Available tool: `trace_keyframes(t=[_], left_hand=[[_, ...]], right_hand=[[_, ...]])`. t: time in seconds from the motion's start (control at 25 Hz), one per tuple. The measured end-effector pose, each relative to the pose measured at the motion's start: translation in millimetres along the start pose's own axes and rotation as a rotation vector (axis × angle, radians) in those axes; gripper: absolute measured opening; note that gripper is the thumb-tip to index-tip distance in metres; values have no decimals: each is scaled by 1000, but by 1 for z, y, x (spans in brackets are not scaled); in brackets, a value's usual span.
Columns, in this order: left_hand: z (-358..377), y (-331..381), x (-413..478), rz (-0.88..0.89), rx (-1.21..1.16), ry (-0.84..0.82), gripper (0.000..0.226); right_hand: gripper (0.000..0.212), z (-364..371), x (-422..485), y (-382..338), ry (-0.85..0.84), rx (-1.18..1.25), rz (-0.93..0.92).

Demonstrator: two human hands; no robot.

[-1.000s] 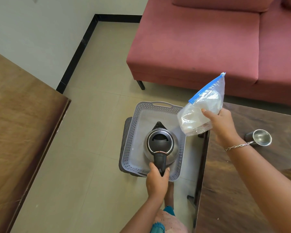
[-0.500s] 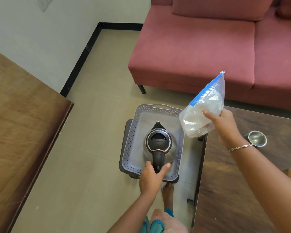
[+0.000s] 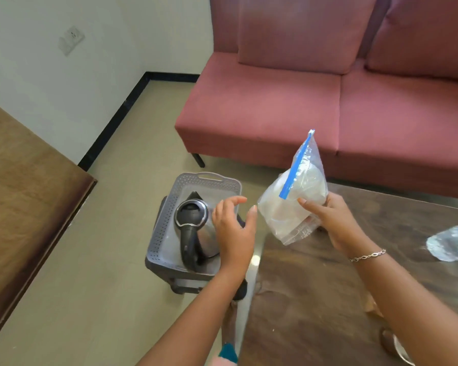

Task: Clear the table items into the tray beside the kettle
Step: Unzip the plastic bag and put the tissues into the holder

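bag: clear zip bag [image 3: 291, 207] with white contents and a blue seal strip, held in the air over the bench's far-left corner. Can't tell if the strip is fully sealed.
right hand: right hand [image 3: 333, 220] grips the bag from its right side, fingers curled round the lower half, strip end up and tilted.
left hand: left hand [image 3: 232, 228] is empty with fingers spread, hovering over the right side of the tray. Its thumb points at the bag, just beside it, with a small gap showing.
tray: grey perforated tray [image 3: 161, 223] sits off the bench's left edge, lower down, on a dark stool [image 3: 180, 282] on the floor.
tray contents: only the kettle [image 3: 192, 215] is visible, lid shut, handle toward the person, filling the left and middle. The bare floor shows along the far end. The right side is partly hidden by the left hand.
step: my read is bag going into the tray beside the kettle, not yet in.
how: steady the bag's underside with the left hand, keep the strip up, and lower it into the gap right of the kettle. Set it down rather than dropping it. The bag is soft, so it'll likely slump. Don't rest it on the kettle lid.
bench: dark wood bench [image 3: 315, 299] carries a crumpled clear plastic piece [image 3: 451, 243] near the right edge. A blurred metal item [image 3: 397, 347] sits at the near-right corner.
left to clear: likely those two.
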State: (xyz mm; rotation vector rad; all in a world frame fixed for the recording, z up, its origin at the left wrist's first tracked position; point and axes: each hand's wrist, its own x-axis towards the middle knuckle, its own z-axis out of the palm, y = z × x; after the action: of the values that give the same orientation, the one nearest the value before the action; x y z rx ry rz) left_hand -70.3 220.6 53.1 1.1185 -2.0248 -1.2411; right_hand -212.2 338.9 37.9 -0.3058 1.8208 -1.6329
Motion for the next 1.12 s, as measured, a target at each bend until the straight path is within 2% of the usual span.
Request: trace_keyframes(t=[0.08,0.16,0.36,0.52,0.6,0.68,0.76,0.84,0.92,1.0,1.12], left_hand=[[24,28,-24,24,-90,-64,10],[48,53,-50,26,-159,-155,17],[91,94,-94,-10,-151,-348,30],[110,119,-106,34,-109,-391,17],[115,128,-107,55,-93,-402,10],[115,131,-104,81,-49,-396,15],[113,131,-99,130,16,-363,18],[109,128,-98,178,69,-336,19],[105,127,-97,222,104,-337,17],[101,126,-98,270,132,-349,14],[96,127,-100,323,120,-369,10]], right_hand=[[20,-32,-28,-1,-11,-41,-48],[17,-62,-53,0,8,-79,-83],[12,-114,-99,-1,77,-248,-171],[12,-139,-121,0,165,-332,-224],[21,-149,-128,0,150,-336,-204],[47,-163,-130,-3,3,-279,-142],[54,-183,-130,-6,-60,-217,-150],[46,-201,-126,-10,78,-162,-213],[49,-214,-121,-16,230,-92,-257],[49,-217,-116,-24,236,-70,-324],[19,-212,-114,-32,187,-35,-391]])
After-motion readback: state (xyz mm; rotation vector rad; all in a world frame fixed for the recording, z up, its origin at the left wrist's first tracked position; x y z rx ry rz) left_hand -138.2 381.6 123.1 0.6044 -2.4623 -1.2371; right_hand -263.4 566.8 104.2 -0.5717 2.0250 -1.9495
